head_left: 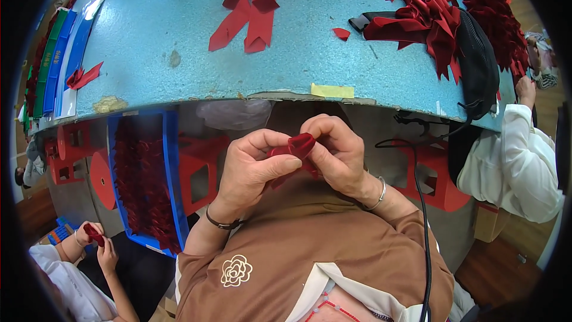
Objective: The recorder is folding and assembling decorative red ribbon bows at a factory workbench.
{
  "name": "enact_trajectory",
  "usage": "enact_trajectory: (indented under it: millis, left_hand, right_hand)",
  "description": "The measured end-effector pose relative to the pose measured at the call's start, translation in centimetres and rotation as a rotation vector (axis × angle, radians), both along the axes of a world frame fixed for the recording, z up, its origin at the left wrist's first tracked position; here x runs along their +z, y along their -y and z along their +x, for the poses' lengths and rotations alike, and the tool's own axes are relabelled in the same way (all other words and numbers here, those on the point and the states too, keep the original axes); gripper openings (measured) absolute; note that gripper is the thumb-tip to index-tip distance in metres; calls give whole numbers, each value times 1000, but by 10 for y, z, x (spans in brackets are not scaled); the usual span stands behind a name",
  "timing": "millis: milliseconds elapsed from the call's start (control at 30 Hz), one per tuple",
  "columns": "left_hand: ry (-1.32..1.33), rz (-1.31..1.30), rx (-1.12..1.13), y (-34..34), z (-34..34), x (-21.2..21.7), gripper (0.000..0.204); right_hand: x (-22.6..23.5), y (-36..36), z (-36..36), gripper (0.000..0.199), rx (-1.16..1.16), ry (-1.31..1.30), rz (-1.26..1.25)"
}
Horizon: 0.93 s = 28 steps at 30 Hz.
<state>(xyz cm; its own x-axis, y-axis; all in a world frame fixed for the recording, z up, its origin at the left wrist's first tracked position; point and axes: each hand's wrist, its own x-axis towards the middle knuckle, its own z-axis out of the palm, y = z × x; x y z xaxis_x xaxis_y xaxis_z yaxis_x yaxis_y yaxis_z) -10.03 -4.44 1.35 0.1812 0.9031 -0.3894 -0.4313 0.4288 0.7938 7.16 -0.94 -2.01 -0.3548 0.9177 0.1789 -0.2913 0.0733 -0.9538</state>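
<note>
Between my two hands, in front of my chest and below the table's near edge, is a dark red velvet ribbon bow (300,145). My left hand (256,161) pinches its left side, thumb pressed across the front. My right hand (338,152) grips the other side, thumb and forefinger closed at the folded loop. A tail of ribbon hangs below the fingers. Whether a thread or pin is in the fingers cannot be made out.
The blue table (196,71) has a chipped near edge with yellow tape (332,91). Red bows (417,12) pile up beside a black bag (476,53). A blue crate (173,179) of red ribbon stands left, near red stools (199,170). Co-workers sit on both sides; a black cable (422,214) hangs right.
</note>
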Motion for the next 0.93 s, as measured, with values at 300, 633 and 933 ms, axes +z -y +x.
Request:
enact_trajectory:
  millis: [300, 633, 933]
  left_hand:
    - [113, -160, -112, -6, -10, -5, 22]
    - [162, -95, -138, -3, -4, -2, 28]
    - [129, -50, 7, -3, 1, -2, 18]
  right_hand:
    - [15, -40, 13, 31, -4, 317, 1051]
    - [4, -15, 13, 26, 114, 49, 424]
    - [-6, -13, 9, 26, -125, 324, 722]
